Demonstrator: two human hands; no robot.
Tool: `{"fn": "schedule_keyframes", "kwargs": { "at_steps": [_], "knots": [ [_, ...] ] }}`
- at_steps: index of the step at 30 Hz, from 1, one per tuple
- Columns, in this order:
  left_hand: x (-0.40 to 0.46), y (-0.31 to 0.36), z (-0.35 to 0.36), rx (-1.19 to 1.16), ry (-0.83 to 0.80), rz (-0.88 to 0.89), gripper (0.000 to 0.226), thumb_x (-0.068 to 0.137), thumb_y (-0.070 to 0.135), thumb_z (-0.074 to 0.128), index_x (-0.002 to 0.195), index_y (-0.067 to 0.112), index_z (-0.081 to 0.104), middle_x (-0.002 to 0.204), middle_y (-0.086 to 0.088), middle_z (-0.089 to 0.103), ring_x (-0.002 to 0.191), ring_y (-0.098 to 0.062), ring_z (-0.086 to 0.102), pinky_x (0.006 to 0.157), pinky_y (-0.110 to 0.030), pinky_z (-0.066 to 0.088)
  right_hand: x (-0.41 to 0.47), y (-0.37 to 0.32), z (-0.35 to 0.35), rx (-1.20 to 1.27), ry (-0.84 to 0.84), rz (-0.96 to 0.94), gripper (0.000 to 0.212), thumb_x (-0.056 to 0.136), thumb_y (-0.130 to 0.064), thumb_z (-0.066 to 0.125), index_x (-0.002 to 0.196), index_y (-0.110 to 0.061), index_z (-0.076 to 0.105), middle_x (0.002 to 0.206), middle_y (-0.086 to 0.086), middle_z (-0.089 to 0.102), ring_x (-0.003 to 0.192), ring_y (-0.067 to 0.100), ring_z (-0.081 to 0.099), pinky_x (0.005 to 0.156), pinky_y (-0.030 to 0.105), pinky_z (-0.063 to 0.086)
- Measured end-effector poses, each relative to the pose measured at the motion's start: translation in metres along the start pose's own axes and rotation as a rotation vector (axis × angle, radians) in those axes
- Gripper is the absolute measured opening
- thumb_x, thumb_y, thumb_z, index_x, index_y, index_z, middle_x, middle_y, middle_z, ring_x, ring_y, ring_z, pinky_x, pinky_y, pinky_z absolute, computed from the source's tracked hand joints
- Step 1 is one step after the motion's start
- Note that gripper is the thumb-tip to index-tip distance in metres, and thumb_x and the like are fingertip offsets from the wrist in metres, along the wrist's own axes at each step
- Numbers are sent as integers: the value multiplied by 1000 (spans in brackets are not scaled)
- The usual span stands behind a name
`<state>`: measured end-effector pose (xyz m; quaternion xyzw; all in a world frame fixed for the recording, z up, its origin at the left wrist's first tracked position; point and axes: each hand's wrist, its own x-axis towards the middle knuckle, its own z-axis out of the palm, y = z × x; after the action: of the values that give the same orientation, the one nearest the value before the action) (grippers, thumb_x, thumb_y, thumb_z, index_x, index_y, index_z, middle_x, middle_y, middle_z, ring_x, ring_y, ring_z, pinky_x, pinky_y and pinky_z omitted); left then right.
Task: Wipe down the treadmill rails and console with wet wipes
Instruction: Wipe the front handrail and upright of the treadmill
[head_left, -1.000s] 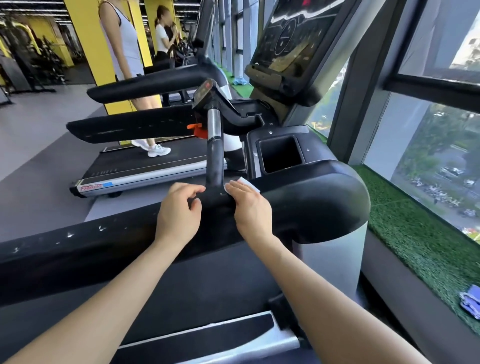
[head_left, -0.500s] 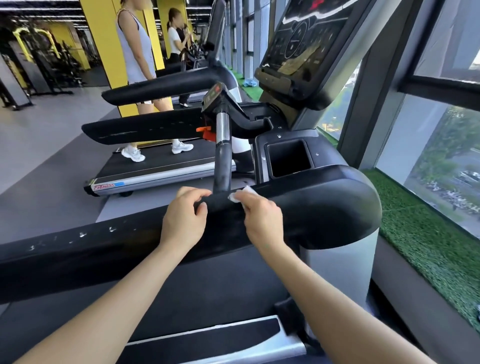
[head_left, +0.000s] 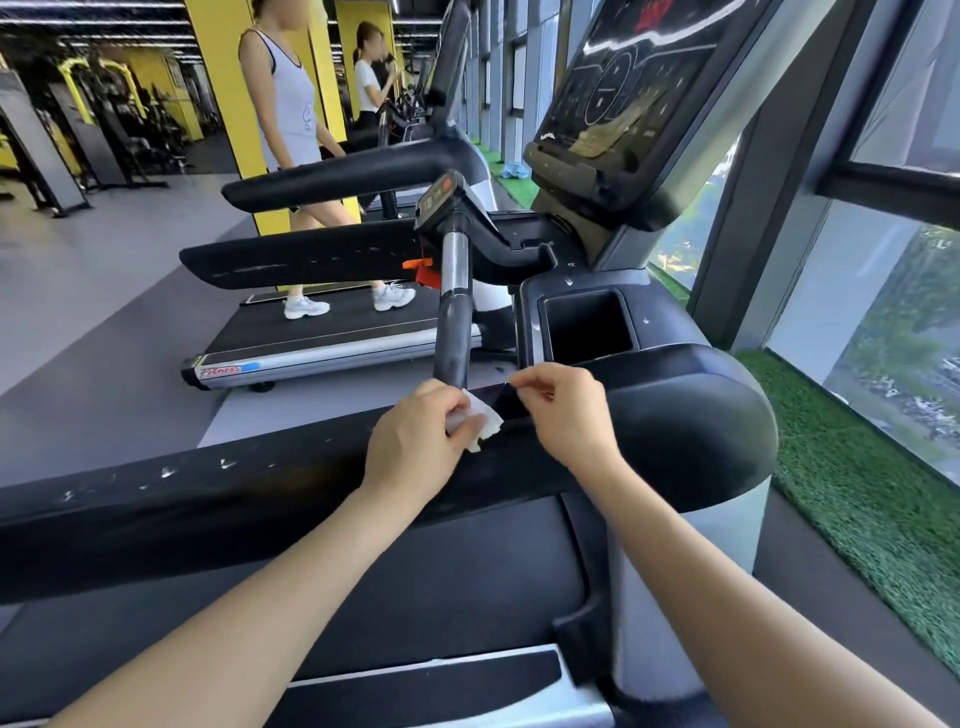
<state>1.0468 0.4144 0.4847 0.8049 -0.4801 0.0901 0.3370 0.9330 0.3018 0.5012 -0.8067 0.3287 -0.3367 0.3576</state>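
The black padded treadmill rail (head_left: 208, 499) runs across in front of me, ending in a rounded corner at the right. Both hands are over its top edge. My left hand (head_left: 415, 447) grips a crumpled white wet wipe (head_left: 480, 426) against the rail. My right hand (head_left: 569, 415) pinches the end of a thin, dark, shiny strip (head_left: 498, 399) that reaches across to the wipe; it looks like a wrapper, though I cannot be sure. The console screen (head_left: 623, 104) rises above and behind, tilted toward me.
An upright grip bar (head_left: 454, 322) stands just behind my hands, beside a square cup holder (head_left: 587, 327). A person walks on the neighbouring treadmill (head_left: 322, 343) to the left. Windows and a strip of green turf (head_left: 857, 493) line the right side.
The white wipe was at my right hand's fingertips; now my left hand holds it. The two hands have drawn slightly apart, with the dark strip stretched between them.
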Motion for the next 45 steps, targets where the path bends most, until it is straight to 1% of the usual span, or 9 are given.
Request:
{"fn": "schedule_keyframes", "kwargs": {
  "at_steps": [3,6,11,17,24,27,34,40,45],
  "knots": [
    [0,6,10,133,-51,49,7,87,21,60,86,19,67,96,6,64,81,-21,62,66,-30,45,6,7,-8,-16,46,20,24,88,-2,53,96,-12,73,95,-1,72,92,14,64,82,20,47],
    [17,8,17,181,-137,71,18,92,22,54,79,12,60,87,-4,65,70,-23,59,61,-31,42,5,9,-7,-9,14,23,24,89,-3,52,96,-13,73,92,-2,71,90,14,64,81,23,49],
    [39,11,11,287,-239,130,27,98,29,46,96,10,65,92,-9,67,86,-30,62,70,-32,41,10,8,-3,-12,5,30,25,88,-3,51,94,-15,73,91,-2,71,87,17,64,80,32,53],
    [6,3,-5,286,-230,246,17,97,19,49,105,15,63,105,1,63,85,-22,62,69,-26,38,11,12,1,-60,-20,-53,24,88,-4,51,96,-15,71,87,-2,66,71,11,54,69,23,45],
    [44,15,16,128,-93,117,8,94,14,56,92,7,58,97,-3,53,69,-11,51,61,-32,39,9,11,3,-89,-19,-120,22,88,-4,53,98,-11,72,101,2,69,91,22,62,81,36,51],
    [29,12,11,230,-37,140,7,91,9,57,84,11,59,89,0,56,80,-20,51,58,-33,39,8,7,2,-126,-41,-160,23,90,-5,51,100,-9,71,104,2,66,95,23,59,81,37,50],
    [13,-1,-8,201,-50,109,9,91,16,59,85,17,66,89,7,60,77,-19,58,60,-32,42,4,14,11,-374,-62,-272,26,91,-6,50,109,-12,69,105,4,56,99,26,46,83,36,44],
    [34,16,11,280,-94,113,5,95,19,53,94,21,58,92,6,50,81,-14,43,62,-30,32,-1,11,14,-431,-60,-268,28,91,-10,51,115,-15,65,109,3,54,101,24,45,84,31,39],
    [14,-37,-37,231,-236,99,15,94,20,55,80,24,56,85,9,52,82,-12,49,64,-34,41,-5,4,20,-441,-59,-257,28,91,-8,48,112,-14,67,109,2,56,101,24,46,84,33,40]
  ]
}}
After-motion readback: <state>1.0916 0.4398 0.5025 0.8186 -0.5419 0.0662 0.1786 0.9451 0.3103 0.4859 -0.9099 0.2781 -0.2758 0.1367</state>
